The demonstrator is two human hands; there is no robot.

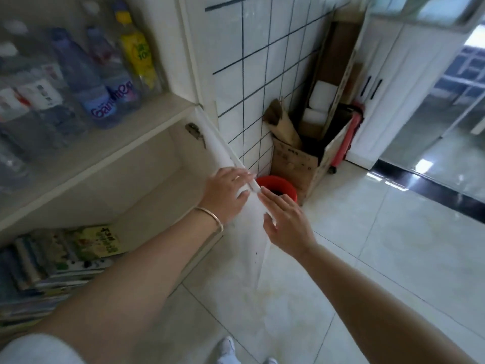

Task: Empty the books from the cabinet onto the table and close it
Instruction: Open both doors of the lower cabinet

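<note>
The white cabinet (147, 177) stands at the left with its lower compartment open. A stack of colourful books (65, 261) lies in the compartment's bottom left. The white cabinet door (252, 232) is swung out to the right, seen nearly edge on. My left hand (227, 194) lies flat on the inner face of the door near its top edge, fingers straight. My right hand (286, 219) has its straight fingers on the outer side of the same door, just to the right of the left hand. Neither hand holds a book.
Several plastic bottles (99, 74) stand on the shelf above the compartment. A red bucket (278, 186) and a cardboard box (301, 164) with scraps sit in the tiled corner behind the door. A white cupboard (388, 82) stands at the right; pale floor tiles (367, 245) spread below.
</note>
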